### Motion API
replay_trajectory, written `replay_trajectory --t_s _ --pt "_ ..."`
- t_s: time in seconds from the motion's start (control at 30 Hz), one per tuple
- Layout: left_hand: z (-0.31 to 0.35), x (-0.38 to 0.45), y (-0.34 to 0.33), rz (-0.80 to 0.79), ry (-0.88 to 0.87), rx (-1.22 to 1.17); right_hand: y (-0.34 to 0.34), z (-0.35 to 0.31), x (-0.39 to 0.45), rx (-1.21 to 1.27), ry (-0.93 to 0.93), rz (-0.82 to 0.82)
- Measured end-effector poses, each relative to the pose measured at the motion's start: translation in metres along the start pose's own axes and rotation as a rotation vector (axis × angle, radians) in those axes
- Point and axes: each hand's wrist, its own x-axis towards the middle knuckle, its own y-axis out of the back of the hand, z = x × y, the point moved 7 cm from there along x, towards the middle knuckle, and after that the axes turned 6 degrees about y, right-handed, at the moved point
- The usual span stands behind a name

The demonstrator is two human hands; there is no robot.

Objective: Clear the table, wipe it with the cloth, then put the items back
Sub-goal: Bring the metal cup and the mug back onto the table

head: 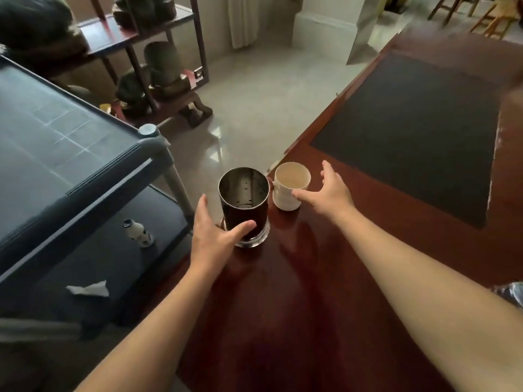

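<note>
1. One table [325, 292], dark red polished wood, is seen filling the right and lower frame. One dark rectangular mat [410, 137] is laid flat on its far half.
2. One grey shelving cart [93, 176] is placed left of the table, with two tiers visible.
3. Left hand [215, 236]: arm extended forward over the table's left edge, palm turned inward, fingers straight and spread wide. Thumb tip is seen against the lower front of the metal container; whether it actually touches cannot be told. Nothing is gripped.
4. Right hand [328, 190]: arm extended diagonally across the table, palm facing left, fingers splayed wide. Thumb is just beside the mug's near right side; contact cannot be told. Nothing is held.
5. One metal container [244, 206], cylindrical, shiny, open-topped, is stood upright near the table's left edge, on a clear round base.
6. One white mug [290, 186] is stood upright just right of the container, close to the table corner, handle turned toward the container.
7. One crumpled white cloth [89, 289] is left on the cart's lower tier, well apart from both hands.
8. One small white bottle [138, 232] is lying on the same tier, beyond the cloth.
</note>
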Motion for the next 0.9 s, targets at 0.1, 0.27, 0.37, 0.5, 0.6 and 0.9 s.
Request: replay_trajectory --t_s 0.1,0.27,0.37,0.5,0.6,0.9 --pt "-0.020 0.013 -0.017 -0.044 0.030 -0.034 -0.018 0.017 0.015 0.059 -0.016 -0.006" --pt "-0.037 0.034 -0.038 -0.100 0.005 -0.131 -0.048 0.044 0.027 0.210 -0.035 -0.035" --pt "-0.042 0.042 -0.047 -0.102 -0.040 -0.181 -0.067 0.050 0.031 0.395 -0.017 -0.048" --pt "-0.050 0.048 -0.057 -0.089 -0.039 -0.212 -0.079 0.052 0.038 0.545 0.048 0.035" --pt "-0.054 0.052 -0.060 -0.064 -0.039 -0.233 -0.081 0.052 0.039 0.552 0.045 0.089" --pt "-0.052 0.057 -0.064 -0.028 -0.072 -0.233 -0.077 0.054 0.035 0.523 0.047 0.177"
